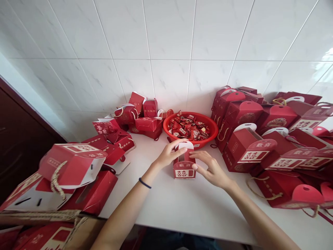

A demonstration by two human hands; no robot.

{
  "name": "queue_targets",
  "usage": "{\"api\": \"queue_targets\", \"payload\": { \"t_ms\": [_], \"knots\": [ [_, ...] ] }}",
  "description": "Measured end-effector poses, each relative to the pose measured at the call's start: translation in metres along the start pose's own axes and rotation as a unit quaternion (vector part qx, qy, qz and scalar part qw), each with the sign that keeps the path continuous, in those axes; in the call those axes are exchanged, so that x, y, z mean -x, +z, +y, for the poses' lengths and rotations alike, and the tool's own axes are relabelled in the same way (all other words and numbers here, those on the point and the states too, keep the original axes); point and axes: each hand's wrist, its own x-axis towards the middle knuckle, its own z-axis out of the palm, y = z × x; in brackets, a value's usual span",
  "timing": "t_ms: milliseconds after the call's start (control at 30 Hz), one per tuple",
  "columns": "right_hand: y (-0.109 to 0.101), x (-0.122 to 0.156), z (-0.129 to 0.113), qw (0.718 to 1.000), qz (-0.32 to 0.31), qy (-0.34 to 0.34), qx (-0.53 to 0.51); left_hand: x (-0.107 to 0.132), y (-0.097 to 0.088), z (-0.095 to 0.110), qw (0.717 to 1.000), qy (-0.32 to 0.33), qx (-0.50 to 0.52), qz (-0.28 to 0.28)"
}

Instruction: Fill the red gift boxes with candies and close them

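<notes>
A small red gift box [184, 169] with a white label stands on the white table [179, 205] in front of me. My left hand [168, 154] grips its top flap from the left, fingers curled over the white handle tab. My right hand [211, 169] holds the box's right side, thumb on the front edge and fingers bent over the top. Just behind the box sits a red bowl [191, 127] filled with wrapped candies.
Stacks of red gift boxes [260, 142] crowd the right side of the table. More red boxes [135, 119] lie by the tiled wall at back left, and opened ones [73, 166] pile at the near left above a cardboard carton [52, 222]. A dark door stands at far left.
</notes>
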Motion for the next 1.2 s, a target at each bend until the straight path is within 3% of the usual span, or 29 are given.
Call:
{"api": "queue_targets", "payload": {
  "t_ms": [133, 333, 533, 733, 867, 933, 1067, 1200],
  "knots": [
    [0.002, 0.001, 0.002, 1.0, 0.01, -0.009, -0.004, 0.001, 0.015, 0.001, 0.997, 0.01, -0.072, 0.041],
    [0.008, 0.001, 0.003, 0.999, 0.037, 0.025, -0.014, 0.001, 0.016, 0.003, 0.998, -0.002, -0.05, 0.047],
    [0.016, 0.002, 0.002, 0.995, 0.077, 0.068, -0.013, 0.001, 0.009, -0.001, 0.999, 0.019, -0.03, 0.003],
    [0.023, 0.003, 0.011, 0.986, 0.125, 0.11, -0.004, 0.006, -0.006, -0.003, 0.998, -0.046, 0.004, -0.046],
    [0.027, 0.004, 0.008, 0.979, 0.152, 0.127, 0.048, 0.012, -0.004, -0.004, 0.996, -0.069, -0.009, -0.048],
    [0.029, 0.007, -0.002, 0.978, 0.138, 0.124, 0.1, 0.015, 0.001, -0.004, 0.997, -0.07, -0.01, -0.027],
    [0.037, 0.013, -0.03, 0.969, 0.044, 0.141, 0.198, 0.019, 0.016, -0.003, 0.998, -0.041, -0.023, 0.034],
    [0.04, 0.012, -0.048, 0.953, -0.002, 0.198, 0.23, 0.02, 0.028, 0.001, 0.999, -0.025, -0.025, 0.035]
  ]
}}
